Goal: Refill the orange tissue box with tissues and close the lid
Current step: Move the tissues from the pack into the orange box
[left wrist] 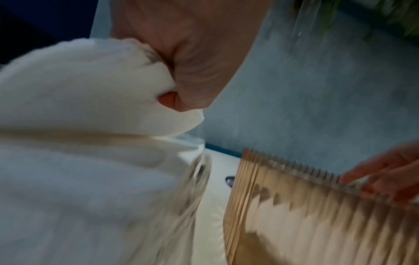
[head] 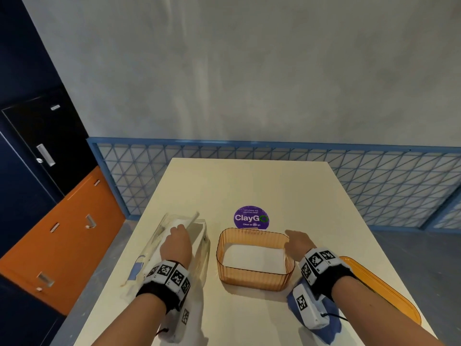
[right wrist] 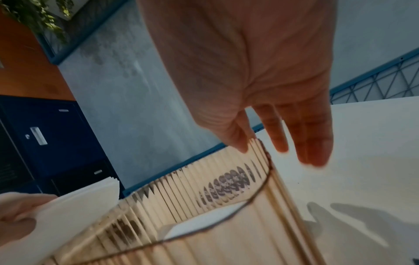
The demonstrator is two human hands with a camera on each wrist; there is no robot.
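The orange ribbed tissue box [head: 254, 280] stands open mid-table, a low layer of white tissues [head: 254, 258] lying in its bottom. Left of it, my left hand [head: 178, 229] grips a thick wad of white tissues [left wrist: 90, 86] inside a clear plastic pack [head: 199, 248]; the fingers curl into the wad in the left wrist view. My right hand [head: 289, 236] is at the box's right rim, fingers straight, thumb touching the rim [right wrist: 254, 143]. The orange lid [head: 389, 288] lies flat at the right, partly under my right forearm.
A round purple ClayGo sticker [head: 251, 217] sits on the white table [head: 249, 186] just behind the box. A blue lattice railing [head: 374, 176] runs behind the table's far edge. Orange and dark blue lockers [head: 62, 233] stand on the left.
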